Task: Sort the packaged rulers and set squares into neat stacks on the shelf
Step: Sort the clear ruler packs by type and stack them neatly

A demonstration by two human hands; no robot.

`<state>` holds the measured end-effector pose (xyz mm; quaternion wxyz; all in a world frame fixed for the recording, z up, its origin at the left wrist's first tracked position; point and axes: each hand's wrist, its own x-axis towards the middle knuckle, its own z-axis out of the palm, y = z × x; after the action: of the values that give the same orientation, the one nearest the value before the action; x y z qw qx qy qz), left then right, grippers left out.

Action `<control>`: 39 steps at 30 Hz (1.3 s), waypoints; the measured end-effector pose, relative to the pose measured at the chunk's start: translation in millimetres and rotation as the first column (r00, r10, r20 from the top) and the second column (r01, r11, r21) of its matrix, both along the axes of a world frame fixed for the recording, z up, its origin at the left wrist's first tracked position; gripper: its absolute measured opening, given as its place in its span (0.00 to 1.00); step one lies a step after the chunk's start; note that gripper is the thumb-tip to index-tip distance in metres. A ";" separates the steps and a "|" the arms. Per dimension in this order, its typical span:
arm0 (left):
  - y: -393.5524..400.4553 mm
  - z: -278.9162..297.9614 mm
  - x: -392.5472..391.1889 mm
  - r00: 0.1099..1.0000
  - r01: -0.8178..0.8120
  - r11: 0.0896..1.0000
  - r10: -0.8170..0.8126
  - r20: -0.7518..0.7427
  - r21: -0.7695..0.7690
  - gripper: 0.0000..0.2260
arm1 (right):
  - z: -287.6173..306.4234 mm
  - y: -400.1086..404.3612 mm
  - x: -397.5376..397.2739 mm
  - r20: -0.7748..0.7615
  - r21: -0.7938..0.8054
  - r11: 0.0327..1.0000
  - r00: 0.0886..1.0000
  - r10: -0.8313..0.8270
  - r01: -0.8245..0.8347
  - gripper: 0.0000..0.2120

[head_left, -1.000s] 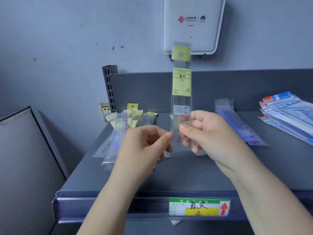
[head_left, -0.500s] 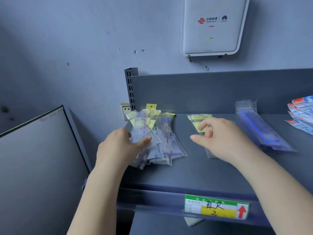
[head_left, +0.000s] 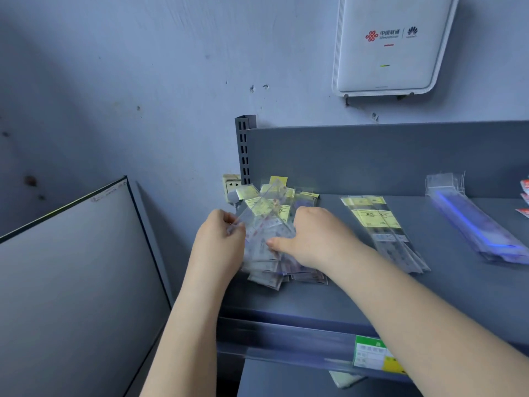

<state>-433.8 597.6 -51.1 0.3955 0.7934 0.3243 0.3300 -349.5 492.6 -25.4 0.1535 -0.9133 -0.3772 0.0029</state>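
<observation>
1. Your shelf [head_left: 400, 282] looks like matt grey painted metal.
2. The ruler packets [head_left: 269, 224] you're handling are glossy clear plastic sleeves with yellow paper labels.
3. The wall box [head_left: 383, 61] is smooth white plastic.
4. The wall [head_left: 143, 81] looks rough and scuffed.

Loose ruler pile [head_left: 269, 253] lies left of the neat stack [head_left: 383, 227] on the shelf [head_left: 429, 296].

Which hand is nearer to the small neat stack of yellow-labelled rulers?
Right. The right hand lies on the messy pile, just left of the neat stack. The left hand grips that pile's far left side, further away.
</observation>
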 end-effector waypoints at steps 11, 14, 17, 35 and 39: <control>5.8 3.3 -8.1 0.886 0.194 0.928 -0.027 0.464 -0.317 0.07 | -2.1 -14.4 19.1 -0.094 0.224 0.968 0.991 -0.094 0.113 0.12; 1.7 7.0 -10.7 0.824 0.267 0.899 -0.027 0.566 -0.347 0.06 | 5.3 -32.7 25.9 -0.191 0.465 0.870 0.978 -0.083 0.164 0.09; -8.0 13.5 -9.3 0.802 0.333 0.885 -0.083 0.591 -0.327 0.05 | 11.2 -61.5 36.0 -0.222 0.630 0.740 0.968 -0.121 0.237 0.04; -95.9 22.8 38.8 0.750 0.532 0.760 -0.217 0.625 -0.374 0.05 | 1.7 -162.1 73.2 0.228 0.782 0.617 0.882 -0.413 0.086 0.08; -96.7 22.4 38.7 0.761 0.515 0.776 -0.220 0.611 -0.363 0.04 | -3.9 -153.5 61.1 0.334 0.378 0.925 0.928 -0.167 0.031 0.04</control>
<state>-395.1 501.0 -28.7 0.7242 0.5835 0.1070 0.3517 -288.4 339.0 -29.3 0.2492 -0.8717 -0.3453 -0.2424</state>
